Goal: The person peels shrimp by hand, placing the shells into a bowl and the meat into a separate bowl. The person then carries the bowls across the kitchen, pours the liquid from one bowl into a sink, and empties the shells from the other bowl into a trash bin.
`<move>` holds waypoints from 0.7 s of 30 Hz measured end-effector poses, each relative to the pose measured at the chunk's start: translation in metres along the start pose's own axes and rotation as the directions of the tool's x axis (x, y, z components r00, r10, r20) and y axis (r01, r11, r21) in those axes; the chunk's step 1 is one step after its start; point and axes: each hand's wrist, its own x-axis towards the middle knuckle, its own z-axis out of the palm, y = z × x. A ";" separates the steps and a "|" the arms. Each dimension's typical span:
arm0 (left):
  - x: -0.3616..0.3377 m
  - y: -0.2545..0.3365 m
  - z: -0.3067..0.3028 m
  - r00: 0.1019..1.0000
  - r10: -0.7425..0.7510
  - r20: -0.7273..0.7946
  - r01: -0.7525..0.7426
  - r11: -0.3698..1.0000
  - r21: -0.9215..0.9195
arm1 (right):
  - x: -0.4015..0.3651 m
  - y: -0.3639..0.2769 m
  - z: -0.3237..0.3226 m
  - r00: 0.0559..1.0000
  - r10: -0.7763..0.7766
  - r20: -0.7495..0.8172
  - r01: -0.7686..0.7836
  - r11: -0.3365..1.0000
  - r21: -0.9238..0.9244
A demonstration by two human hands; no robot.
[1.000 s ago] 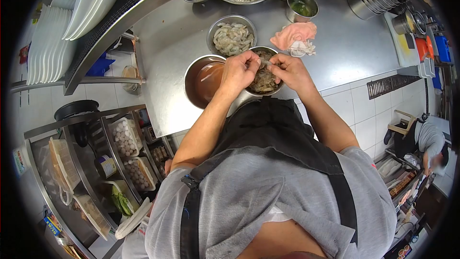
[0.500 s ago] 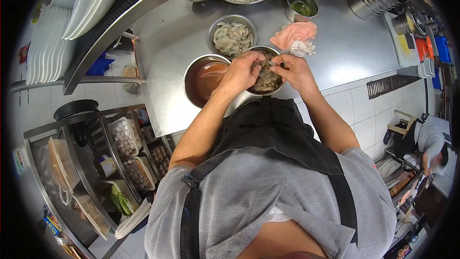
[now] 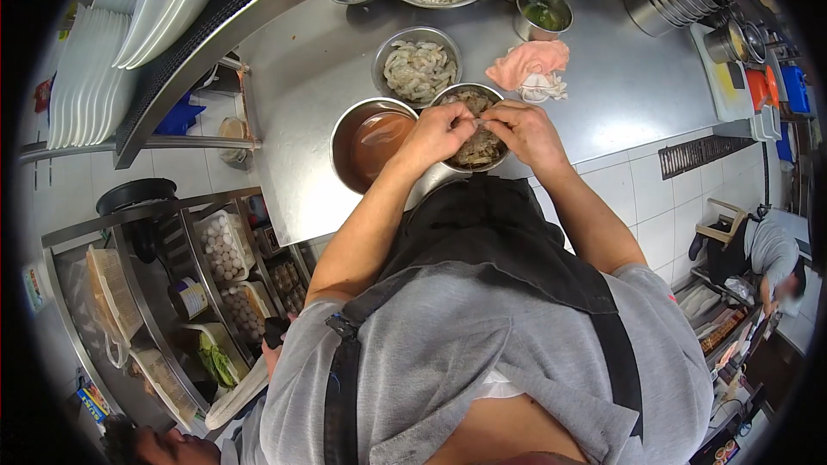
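My left hand and my right hand meet with pinched fingertips over a metal bowl of greyish-brown shrimp. Between the fingertips is a small pale shrimp, partly hidden by the fingers. Just beyond, a second metal bowl holds pale peeled shrimp. To the left stands a metal pot with reddish-brown liquid, close by my left wrist.
A pink cloth lies on the steel counter. Behind it are a metal container with green contents and several metal bowls. White plates fill the upper-left shelf. One person is at lower left, another at far right.
My hands have drawn together, the fingertips now meeting on the shrimp a little nearer to me. A person has come into view at the lower left.
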 end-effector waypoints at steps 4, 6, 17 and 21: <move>0.002 -0.013 -0.007 0.992 -0.124 0.037 0.130 0.950 -0.283 | 0.001 0.003 -0.004 0.997 0.031 0.065 -0.030 0.999 -0.024; 0.004 -0.009 -0.011 0.992 -0.124 0.004 0.118 0.934 -0.336 | 0.000 -0.002 -0.005 0.996 0.036 0.083 -0.031 0.998 -0.062; -0.002 -0.018 -0.063 0.876 -0.058 -0.479 0.224 0.928 0.297 | -0.005 -0.003 -0.006 0.996 0.077 0.038 -0.077 0.997 0.002; -0.030 0.026 -0.077 0.934 -0.310 -0.179 0.212 0.881 -0.424 | -0.006 -0.004 -0.006 0.993 0.101 0.053 -0.103 0.994 0.027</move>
